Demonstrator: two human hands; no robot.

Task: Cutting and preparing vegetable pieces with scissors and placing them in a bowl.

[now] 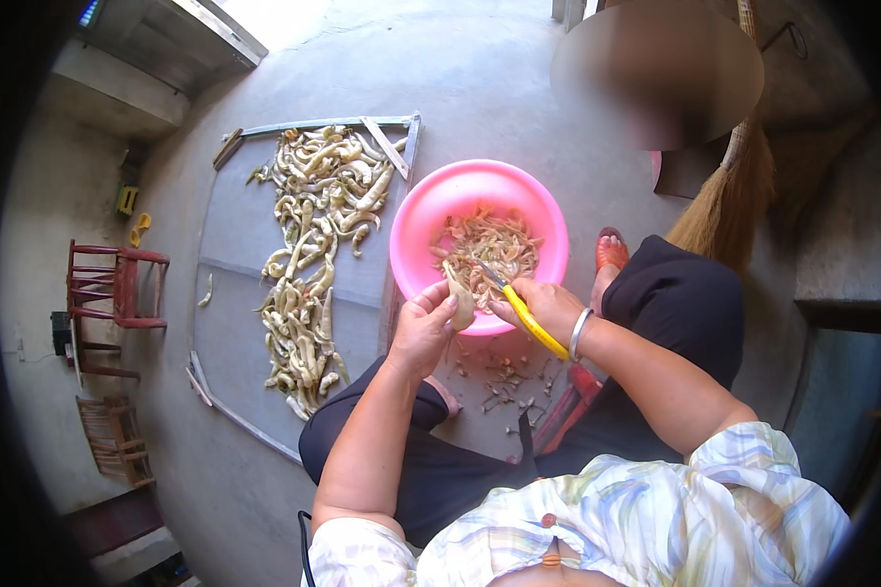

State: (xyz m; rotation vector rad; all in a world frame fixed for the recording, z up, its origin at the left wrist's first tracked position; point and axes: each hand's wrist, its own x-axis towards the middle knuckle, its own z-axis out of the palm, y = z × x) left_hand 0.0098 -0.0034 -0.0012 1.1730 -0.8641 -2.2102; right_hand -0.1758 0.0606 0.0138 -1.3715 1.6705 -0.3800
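Observation:
Over the near part of a pink plastic basin (pixel 477 176), my left hand (pixel 424 326) pinches a pale, wrinkled pepper (pixel 461 302) between thumb and fingers. My right hand (pixel 547 307) grips yellow-handled scissors (pixel 532 323), their dark blades aimed toward that pepper; whether the blades touch it is unclear. Below them, the basin holds a heap of cut pepper strips (pixel 495 246). To the left, many whole pale peppers (pixel 305 315) lie in a long band on a wood-framed mesh screen (pixel 231 213). Cut-off pepper stems (pixel 510 374) are scattered on the floor between my feet.
A straw broom (pixel 730 191) leans at the right, beside a blurred area at the upper right. Along the left wall stand a red wooden chair (pixel 128 286) and a brown slatted chair (pixel 117 440). One pepper (pixel 205 290) lies apart near the screen's left edge.

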